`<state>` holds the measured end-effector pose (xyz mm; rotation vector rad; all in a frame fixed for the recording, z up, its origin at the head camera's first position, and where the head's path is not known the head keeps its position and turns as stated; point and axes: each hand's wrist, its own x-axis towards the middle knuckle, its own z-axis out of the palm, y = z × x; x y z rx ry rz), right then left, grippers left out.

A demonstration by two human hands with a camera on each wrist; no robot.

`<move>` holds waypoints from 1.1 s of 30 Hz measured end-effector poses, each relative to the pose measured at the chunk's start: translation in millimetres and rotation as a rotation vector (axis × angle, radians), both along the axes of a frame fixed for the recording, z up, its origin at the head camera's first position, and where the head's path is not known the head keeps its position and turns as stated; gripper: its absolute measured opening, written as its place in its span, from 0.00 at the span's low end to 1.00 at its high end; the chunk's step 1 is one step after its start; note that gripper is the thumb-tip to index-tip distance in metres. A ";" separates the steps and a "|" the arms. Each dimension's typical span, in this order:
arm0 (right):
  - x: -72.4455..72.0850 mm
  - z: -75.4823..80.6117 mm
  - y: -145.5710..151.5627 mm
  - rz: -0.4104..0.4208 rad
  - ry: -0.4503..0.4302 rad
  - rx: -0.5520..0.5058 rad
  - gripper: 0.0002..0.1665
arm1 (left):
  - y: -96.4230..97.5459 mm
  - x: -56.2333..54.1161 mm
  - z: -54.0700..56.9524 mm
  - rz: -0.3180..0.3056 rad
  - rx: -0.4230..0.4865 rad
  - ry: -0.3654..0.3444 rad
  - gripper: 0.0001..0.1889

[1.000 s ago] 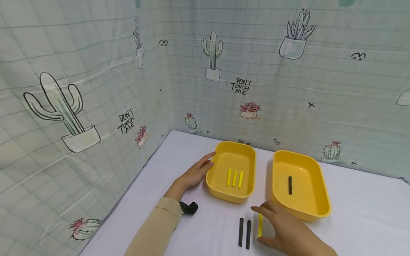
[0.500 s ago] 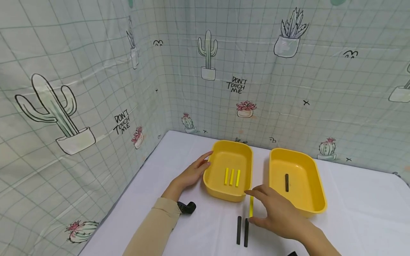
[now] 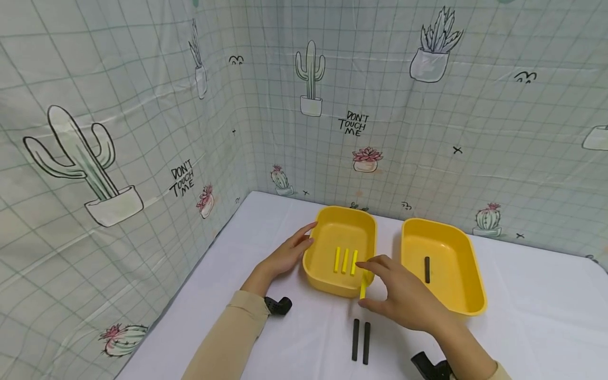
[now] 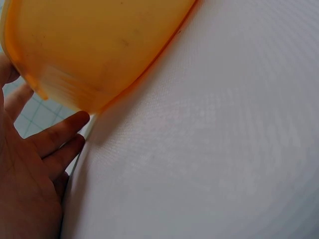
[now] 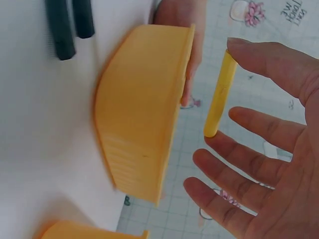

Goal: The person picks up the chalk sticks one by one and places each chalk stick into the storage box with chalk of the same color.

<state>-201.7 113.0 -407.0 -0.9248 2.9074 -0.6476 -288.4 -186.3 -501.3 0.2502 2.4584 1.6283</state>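
By its two ends, my right hand (image 3: 404,295) holds a short yellow stick (image 5: 219,97) between the thumb and a fingertip, the other fingers spread. The stick is above the front right rim of the left yellow tray (image 3: 342,232). Three similar yellow sticks (image 3: 345,261) lie side by side in that tray. My left hand (image 3: 284,257) touches the tray's left side at the rim, fingers extended along the wall in the left wrist view. On the white table, two black sticks (image 3: 355,340) lie in front of the trays.
To the right stands a second yellow tray (image 3: 451,264) with one black stick (image 3: 427,269) inside. A white tabletop (image 3: 532,306) carries everything. Behind and to the left hangs a gridded curtain (image 3: 266,105) printed with cacti. Each wrist wears a black device (image 3: 279,306).
My right hand has lifted the yellow stick off the table beside the black sticks and carried it up and leftward over the left tray's edge. The left hand stays at that tray.
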 end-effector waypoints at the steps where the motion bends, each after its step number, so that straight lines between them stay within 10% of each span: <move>1: -2.1 0.7 -1.5 0.003 0.004 -0.005 0.39 | 0.3 0.3 0.6 0.002 -0.001 -0.002 0.26; 33: -77.1 -29.9 -50.8 -0.055 -0.097 -0.049 0.39 | 1.2 -0.5 -1.6 -0.013 -0.008 0.009 0.27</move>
